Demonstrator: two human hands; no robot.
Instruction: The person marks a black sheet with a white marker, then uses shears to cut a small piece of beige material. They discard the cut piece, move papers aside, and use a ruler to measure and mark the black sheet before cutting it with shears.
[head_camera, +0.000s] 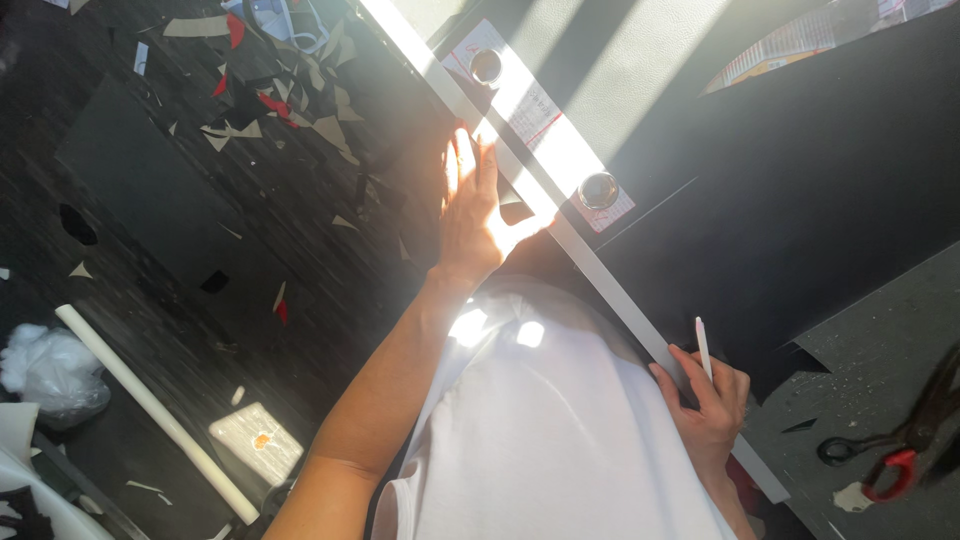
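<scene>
Along the desk edge, the left hand is pressing flat, fingers spread, on a long white straightedge to steady it, while the right hand is bracing the lower end, fingers pinching a white pencil.

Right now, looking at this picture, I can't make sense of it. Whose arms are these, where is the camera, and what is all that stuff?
The camera sits on a person's head, looking down past a white shirt at their own bare hands. The left hand presses flat on a long pale straightedge that lies across a dark sheet on the worktable. The right hand steadies the straightedge's near end and holds a thin white pen. Two round metal weights sit in the sunlit strip. Red-handled scissors lie at the right. Paper scraps and a white tube lie on the dark floor.
</scene>
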